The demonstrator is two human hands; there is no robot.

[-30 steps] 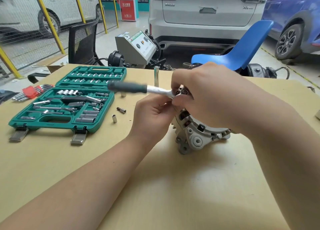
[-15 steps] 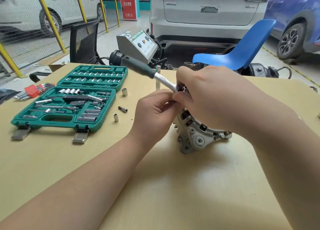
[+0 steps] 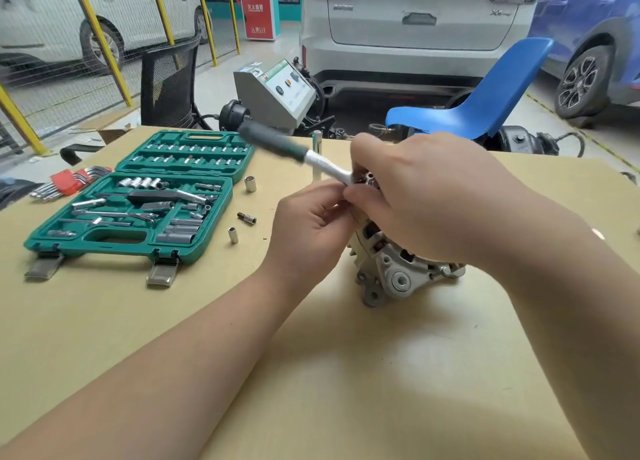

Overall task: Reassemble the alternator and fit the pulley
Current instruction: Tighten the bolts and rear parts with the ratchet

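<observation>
A grey alternator (image 3: 398,272) stands on the tan table (image 3: 346,373), largely hidden by my hands. A ratchet wrench (image 3: 277,144) with a dark green handle sits on its top, the handle pointing up and to the left, blurred. My right hand (image 3: 426,196) curls over the wrench head and the alternator's top. My left hand (image 3: 308,227) pinches the wrench's metal shaft near the head. The pulley is hidden under my right hand.
An open green socket set case (image 3: 138,200) lies at the left, with red-holdered hex keys (image 3: 69,182) beyond it. Loose sockets (image 3: 250,184) (image 3: 233,235) and a bit (image 3: 247,218) lie between case and alternator. A tall socket (image 3: 317,154) stands behind the wrench. Blue chair (image 3: 478,109) at the back.
The wrench handle swung from pointing left to up-left and farther back, then came slightly back down. Both hands stayed at the alternator's top.
</observation>
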